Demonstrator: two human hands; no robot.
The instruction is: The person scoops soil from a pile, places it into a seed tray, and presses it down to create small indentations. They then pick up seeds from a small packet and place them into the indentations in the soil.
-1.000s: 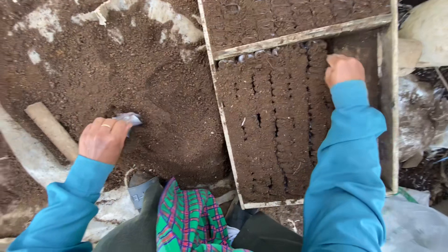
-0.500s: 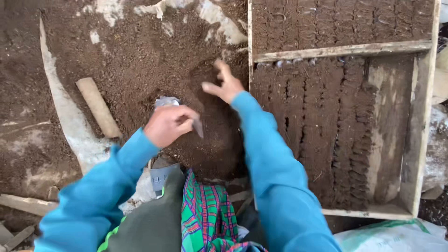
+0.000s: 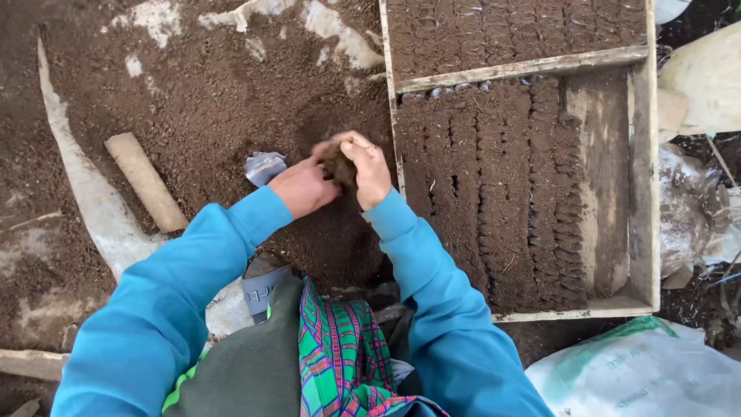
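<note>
A dark brown clump of loose soil (image 3: 337,164) is held between both hands, above the big heap of brown soil (image 3: 216,100) spread on the ground, just left of the wooden frame edge. The left hand (image 3: 302,188) is cupped under and against the clump, fingers curled partway round it. The right hand (image 3: 369,171) is closed over the clump from the other side, fingers bent down onto it. Both hands are touching each other at the clump. What is inside the soil clump cannot be told; it is mostly hidden by the fingers.

A crumpled grey plastic scrap (image 3: 264,166) is seen lying on the soil heap, just beside the left hand, not touched. A short pale wooden stick (image 3: 145,180) is lying tilted on the soil, well apart to the left. A long whitish sheet strip (image 3: 89,193) is showing from under the soil near the stick.

To the right, a shallow rectangular wooden tray (image 3: 643,177) is packed with upright rows of small soil-filled plugs (image 3: 494,177); a bare strip of tray floor is left along its right side. A wooden crossbar (image 3: 525,66) is set across it, with more filled rows beyond. A white woven sack (image 3: 656,374) is seen bottom right. Blue sleeves (image 3: 177,286) are worn on both arms
</note>
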